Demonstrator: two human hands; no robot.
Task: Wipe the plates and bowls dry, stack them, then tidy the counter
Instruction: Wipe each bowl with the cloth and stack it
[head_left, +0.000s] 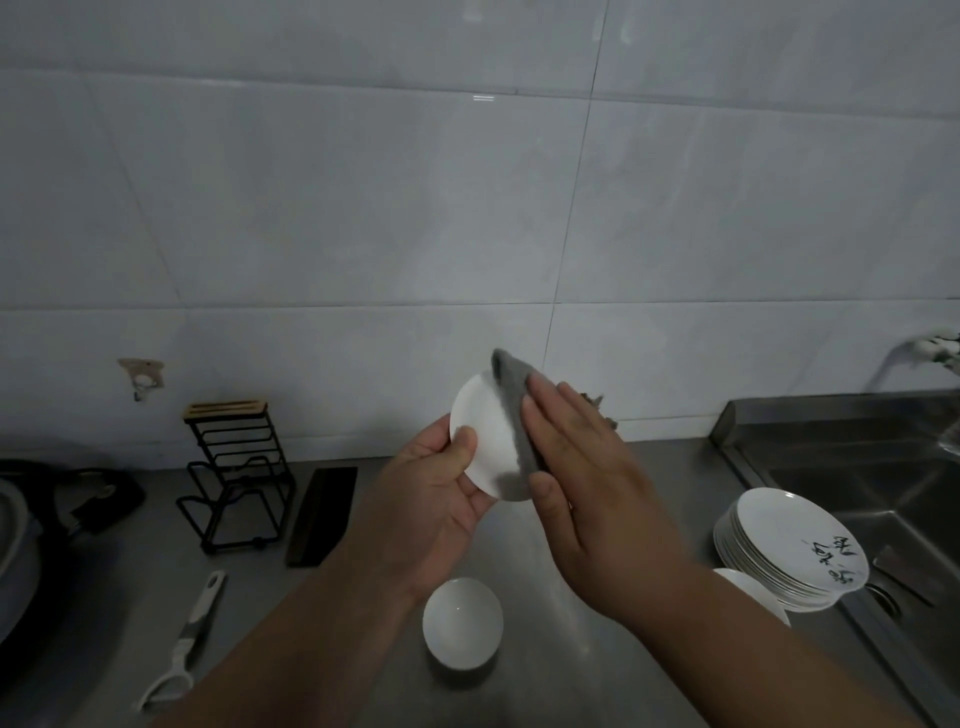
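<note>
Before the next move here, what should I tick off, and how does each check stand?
1. Grip of the left hand on the small plate, thumb on its face: ok.
2. The cloth lies between the right hand and the plate: ok.
3. Plate fully dry: cannot tell.
4. Top of the stack of plates free: ok.
5. The bowl on the counter already wiped: cannot tell.

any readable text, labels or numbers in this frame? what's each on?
top plate of the stack beside the sink: black brush-style writing near its rim, too blurred and angled to read.
small plate gripped by the left hand, gray cloth, bowl, peeler: no text visible.
Nothing else carries readable text.
</note>
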